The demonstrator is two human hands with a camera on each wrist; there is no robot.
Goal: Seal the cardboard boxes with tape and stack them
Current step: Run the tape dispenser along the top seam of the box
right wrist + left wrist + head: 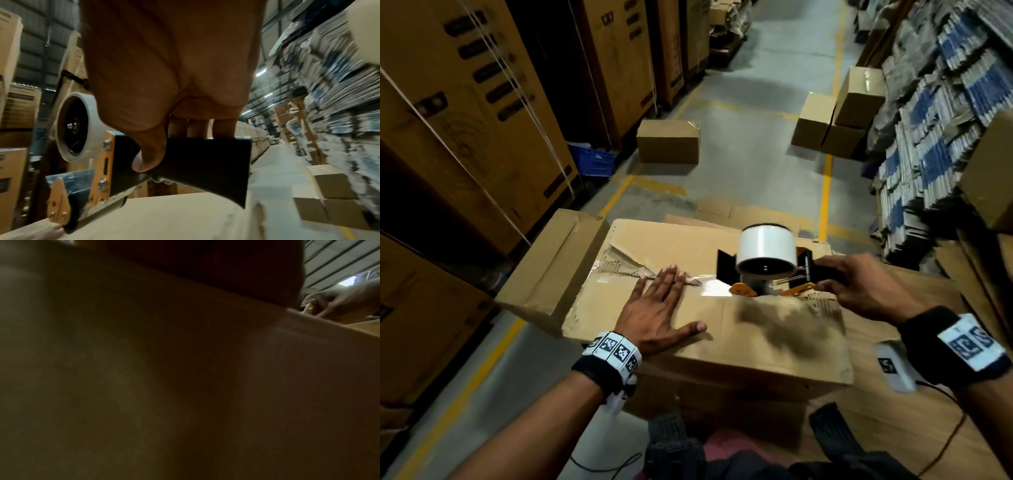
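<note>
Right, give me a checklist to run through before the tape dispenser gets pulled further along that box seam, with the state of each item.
1. Left hand flat on the torn brown cardboard box, holding the flaps down: ok.
2. Right hand gripping the black handle of the orange-and-black tape dispenser: ok.
3. Dispenser's front end down on the box top at the seam: ok.
4. White tape roll loaded with plenty left: ok.
5. Flap edges clean for sticking: not ok, the cardboard is ripped along the seam near the left fingers.
6. Tape already laid is stuck smooth: cannot tell, the strip is blurred.
</note>
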